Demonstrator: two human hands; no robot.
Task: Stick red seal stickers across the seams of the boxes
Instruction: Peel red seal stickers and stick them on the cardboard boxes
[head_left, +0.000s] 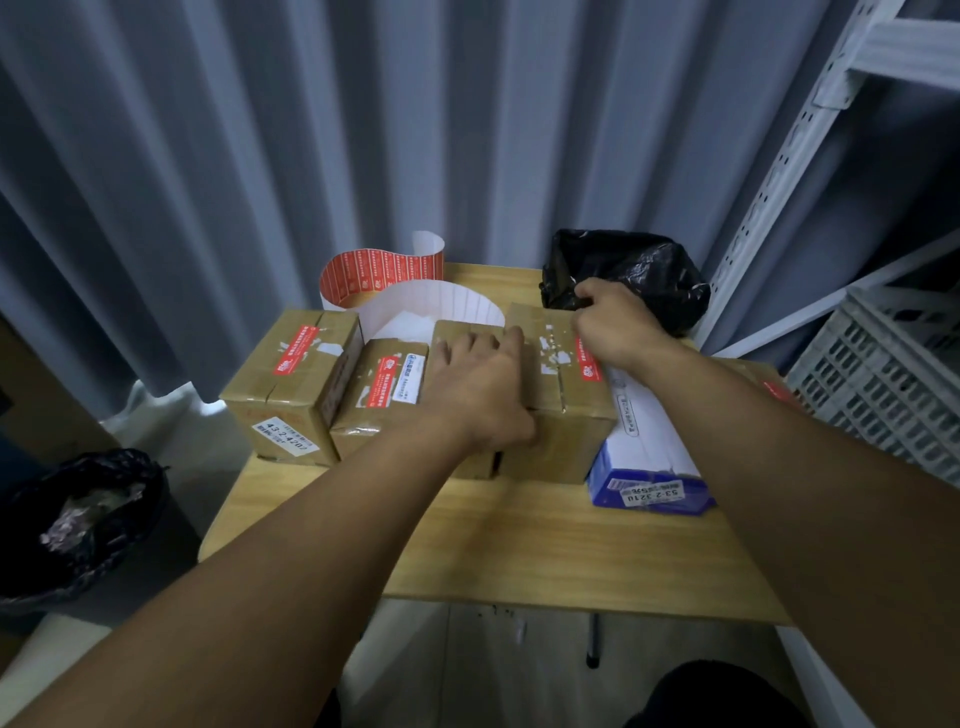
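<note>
A red seal sticker (588, 359) was seen laid across the top of the large brown box (558, 374), at its right edge, just beside a blue-and-white carton (647, 447). The right hand (615, 325) was bunched at the sticker's far end; whether its grip was pinching the sticker or only pressing it could not be told. The left hand (475, 384) was laid flat, fingers spread, over the box next to it, so both were kept steady. For a good seal, the sticker should be smoothed from the seam outward and rubbed down firmly at both ends. Two boxes (291, 384) on the left of the worktop (519, 545) were already sealed; the sticker roll (379, 273) was curled behind them.
</note>
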